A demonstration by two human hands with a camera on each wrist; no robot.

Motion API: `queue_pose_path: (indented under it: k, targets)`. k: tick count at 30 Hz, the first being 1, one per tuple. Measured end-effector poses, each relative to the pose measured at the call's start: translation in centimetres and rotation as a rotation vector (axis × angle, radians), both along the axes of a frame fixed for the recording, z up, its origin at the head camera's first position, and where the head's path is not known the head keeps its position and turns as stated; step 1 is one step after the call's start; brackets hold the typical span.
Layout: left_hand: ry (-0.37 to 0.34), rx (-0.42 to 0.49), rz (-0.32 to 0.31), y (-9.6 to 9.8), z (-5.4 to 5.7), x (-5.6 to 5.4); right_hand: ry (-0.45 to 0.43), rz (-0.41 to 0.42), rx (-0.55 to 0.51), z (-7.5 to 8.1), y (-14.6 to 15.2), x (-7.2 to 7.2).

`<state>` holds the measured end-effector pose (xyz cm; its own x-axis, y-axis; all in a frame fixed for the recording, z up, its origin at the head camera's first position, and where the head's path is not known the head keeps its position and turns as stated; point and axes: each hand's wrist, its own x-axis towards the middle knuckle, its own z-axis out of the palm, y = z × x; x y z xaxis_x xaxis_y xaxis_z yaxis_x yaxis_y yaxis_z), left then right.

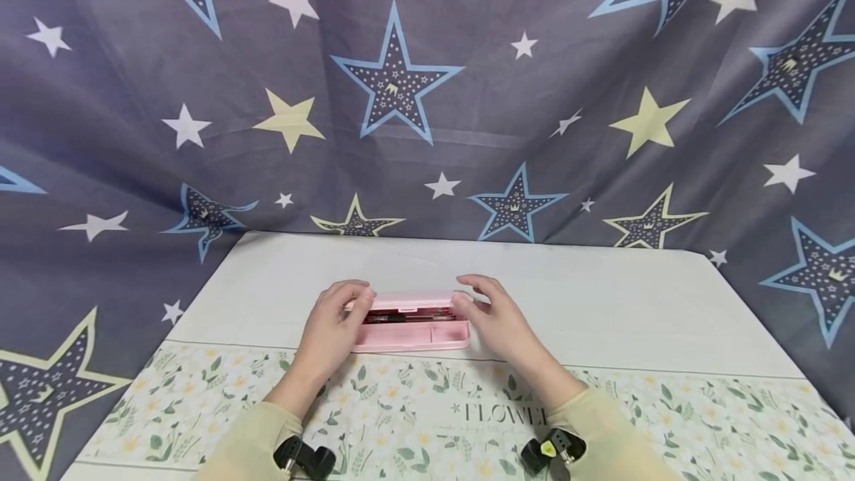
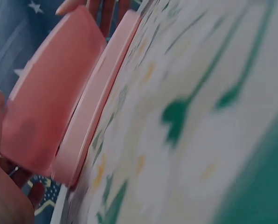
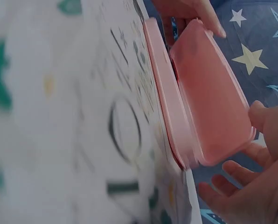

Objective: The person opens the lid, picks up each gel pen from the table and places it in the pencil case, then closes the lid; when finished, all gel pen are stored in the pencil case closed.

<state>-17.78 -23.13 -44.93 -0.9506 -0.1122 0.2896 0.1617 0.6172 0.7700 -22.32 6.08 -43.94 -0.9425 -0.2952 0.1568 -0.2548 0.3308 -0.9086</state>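
A pink pencil case lies crosswise on the table with its lid raised at the back. Dark pens show inside, partly under the lid's shadow. My left hand holds the lid's left end, thumb at its edge and fingers behind. At the other end my right hand pinches the lid between thumb and index finger, the remaining fingers loosely bent. Both wrist views show the lid tilted up from the base, one hand at each end. The pens are hidden in the wrist views.
A floral mat with printed lettering covers the table's near part, just in front of the case. Behind the case the white tabletop runs back to a dark star-patterned curtain. Each wrist wears a small black camera.
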Motion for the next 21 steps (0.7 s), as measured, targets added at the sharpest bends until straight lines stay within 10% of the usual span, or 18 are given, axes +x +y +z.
queue_pose_path:
  k: [21]
  targets:
    - [-0.002,-0.244,-0.047,2.1,-1.6,1.3,-0.042,0.057,0.139,-0.8,-2.4,1.4]
